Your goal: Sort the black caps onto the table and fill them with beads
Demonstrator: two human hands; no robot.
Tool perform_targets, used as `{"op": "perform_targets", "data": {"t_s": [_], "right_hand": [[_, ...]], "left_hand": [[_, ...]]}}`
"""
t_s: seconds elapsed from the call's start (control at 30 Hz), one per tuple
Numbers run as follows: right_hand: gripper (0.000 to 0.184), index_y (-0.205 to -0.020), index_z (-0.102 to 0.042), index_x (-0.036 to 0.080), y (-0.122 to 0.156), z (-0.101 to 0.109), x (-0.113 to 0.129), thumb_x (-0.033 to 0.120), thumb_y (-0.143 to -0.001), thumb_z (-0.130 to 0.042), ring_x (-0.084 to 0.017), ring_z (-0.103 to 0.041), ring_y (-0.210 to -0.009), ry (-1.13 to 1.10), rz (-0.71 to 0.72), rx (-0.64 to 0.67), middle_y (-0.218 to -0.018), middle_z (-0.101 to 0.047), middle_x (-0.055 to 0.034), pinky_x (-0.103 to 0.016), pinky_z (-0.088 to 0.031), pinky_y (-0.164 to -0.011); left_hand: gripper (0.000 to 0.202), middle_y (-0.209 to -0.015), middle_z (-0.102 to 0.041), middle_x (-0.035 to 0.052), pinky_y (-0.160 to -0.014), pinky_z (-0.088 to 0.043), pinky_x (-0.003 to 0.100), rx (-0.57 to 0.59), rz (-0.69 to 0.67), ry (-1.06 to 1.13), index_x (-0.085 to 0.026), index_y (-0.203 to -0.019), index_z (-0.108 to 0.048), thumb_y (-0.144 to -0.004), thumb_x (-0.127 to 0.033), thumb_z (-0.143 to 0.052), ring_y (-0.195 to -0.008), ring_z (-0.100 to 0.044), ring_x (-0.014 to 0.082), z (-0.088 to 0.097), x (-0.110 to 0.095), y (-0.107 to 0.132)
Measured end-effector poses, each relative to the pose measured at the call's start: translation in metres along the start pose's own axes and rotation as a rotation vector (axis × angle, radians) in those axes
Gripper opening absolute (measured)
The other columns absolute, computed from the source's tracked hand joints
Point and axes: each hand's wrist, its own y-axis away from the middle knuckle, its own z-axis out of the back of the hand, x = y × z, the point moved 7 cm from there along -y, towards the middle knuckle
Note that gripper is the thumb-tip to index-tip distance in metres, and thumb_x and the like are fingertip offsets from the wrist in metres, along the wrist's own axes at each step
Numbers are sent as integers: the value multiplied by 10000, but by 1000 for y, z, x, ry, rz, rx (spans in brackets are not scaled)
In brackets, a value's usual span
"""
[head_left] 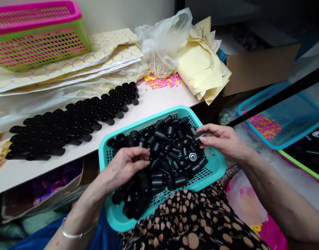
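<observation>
Seemingly picking black tubes [170, 132] from the turquoise basket [117, 225] by the desk [151, 104], pinching one in right fingers [211, 140], unable to tell any hold in left fingers [138, 152], next needing a steady lift

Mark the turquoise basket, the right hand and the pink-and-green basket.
Turquoise basket [217, 169], head view: bare rim, right end.
Right hand [222, 138], head view: middle of the hand.
Pink-and-green basket [37, 23], head view: pink front rim.

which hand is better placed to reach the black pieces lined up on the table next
Likely the left hand: it is nearer those lined-up pieces. The right hand, pinching a black piece, is by the right edge of the basket.
</observation>
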Motion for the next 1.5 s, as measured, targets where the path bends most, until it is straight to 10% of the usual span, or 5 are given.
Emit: {"op": "perform_targets", "data": {"t_s": [0.3,0.47,0.57,0.87,1.5], "right_hand": [[339,-1068,-604,212,35,12,-2,296,-753,-697,-139,-584,-775,278,128,-94,-908,-626,-13,-260,-488,-676],[345,-1047,-610,207,49,24,-9,268,-730,-732,-141,-600,-818,138,150,-178,-918,-648,-17,-248,-489,-700],[339,-1042,-617,205,53,25,-15,245,-728,-737,-128,-604,-791,73,130,-185,-909,-656,-15,-237,-487,-691],[304,-1027,-637,242,48,7,-11,189,-740,-725,-115,-598,-823,-71,241,-179,-887,-644,4,-209,-490,-689],[266,-1020,-617,218,41,-17,-6,233,-764,-690,-155,-594,-860,49,292,-147,-935,-601,-20,-282,-521,-737]], "left_hand": [[191,-847,-624,55,-731,-425,288,257,-715,-792,-155,-808,-641,-807,-124,-453,-783,-524,168,-114,-74,-32],[183,-843,-632,122,-661,-444,353,201,-707,-1028,-100,-833,-634,-741,-103,-476,-799,-547,242,-159,-73,-65],[166,-849,-638,107,-697,-454,352,200,-638,-895,-108,-820,-635,-707,-92,-515,-798,-563,229,-151,-69,-71],[360,-652,-649,-3,-599,-476,216,164,60,546,-110,-791,-639,-507,-218,-833,-579,-589,97,-76,-34,-51],[361,-655,-701,54,-572,-518,227,143,105,703,-84,-796,-680,-487,-161,-850,-568,-649,139,-72,-27,-45]]}}
